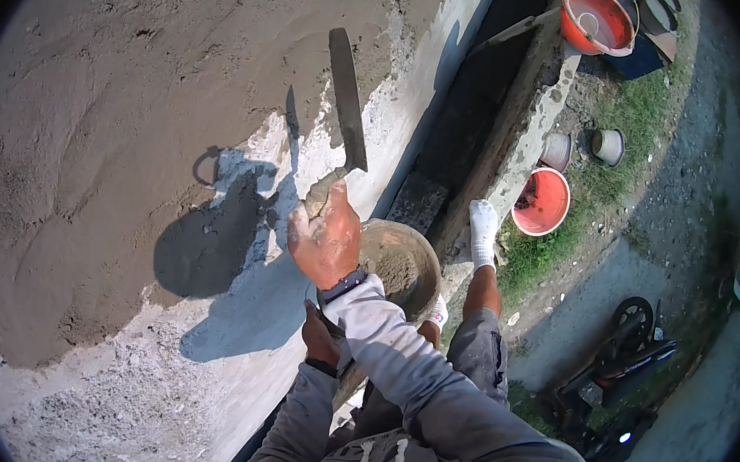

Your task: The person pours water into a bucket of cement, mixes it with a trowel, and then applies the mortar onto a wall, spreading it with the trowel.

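Observation:
My right hand (325,236) is closed around the mortar-caked handle of a trowel, whose long dark flat blade (347,95) points up over the wall. Just below it, my left hand (320,333) grips a bucket (412,271) of grey mortar at its left side; my right forearm partly hides the bucket. The wall surface (93,151) beside my hands carries wet grey plaster over much of it, with rough white patches along the right and lower parts. Shadows of my hands, trowel and bucket fall on it.
My socked feet are on a narrow concrete ledge (542,114), beside a dark gap (460,133). Below at right are grass (616,174), two orange-red buckets (540,203), smaller pale tubs (608,147) and a parked black two-wheeler (615,370) on a concrete path.

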A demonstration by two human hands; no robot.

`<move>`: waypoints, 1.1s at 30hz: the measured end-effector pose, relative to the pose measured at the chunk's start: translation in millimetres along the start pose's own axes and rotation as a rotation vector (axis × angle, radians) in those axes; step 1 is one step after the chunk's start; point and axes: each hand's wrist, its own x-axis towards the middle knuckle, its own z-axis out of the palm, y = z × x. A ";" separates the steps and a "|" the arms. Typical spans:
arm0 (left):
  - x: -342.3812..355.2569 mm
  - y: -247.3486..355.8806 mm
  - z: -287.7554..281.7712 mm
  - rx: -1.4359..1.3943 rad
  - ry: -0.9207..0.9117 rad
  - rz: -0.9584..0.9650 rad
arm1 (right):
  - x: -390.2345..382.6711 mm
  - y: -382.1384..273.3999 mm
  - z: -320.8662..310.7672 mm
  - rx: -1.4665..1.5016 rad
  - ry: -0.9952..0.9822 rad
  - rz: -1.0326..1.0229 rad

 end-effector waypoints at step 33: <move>-52.4 76.5 184.4 0.196 -0.231 0.464 | 41.7 41.1 -235.4 0.369 -1.116 1.153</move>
